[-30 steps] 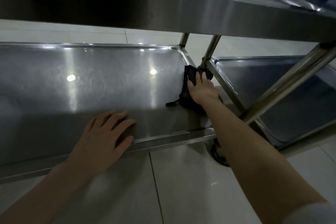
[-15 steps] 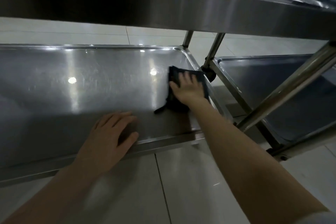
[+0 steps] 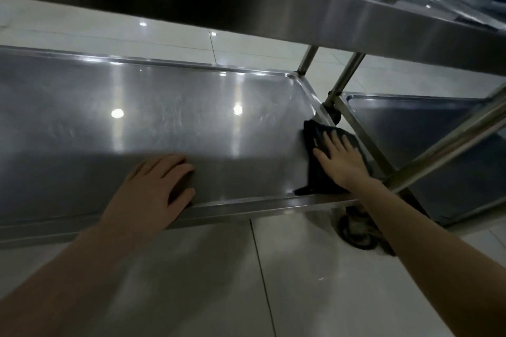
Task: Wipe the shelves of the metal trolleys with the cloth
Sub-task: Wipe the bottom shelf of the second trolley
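Note:
The bottom shelf [image 3: 169,117] of a stainless steel trolley fills the middle of the view, shiny with light reflections. A dark cloth [image 3: 315,172] lies flat at the shelf's right end, near the front corner. My right hand [image 3: 339,159] presses on the cloth with fingers spread. My left hand [image 3: 156,189] rests flat on the shelf's front rim, holding nothing. The trolley's upper shelf [image 3: 273,5] runs overhead across the top of the view.
A second trolley's bottom shelf [image 3: 410,128] stands close on the right, with slanted metal legs [image 3: 449,142] between the two. A castor wheel [image 3: 356,230] sits on the pale tiled floor [image 3: 301,282] under my right forearm.
My right hand slid the cloth left across the shelf, then back to the right end and nearer the front rim. My left hand stayed on the front rim.

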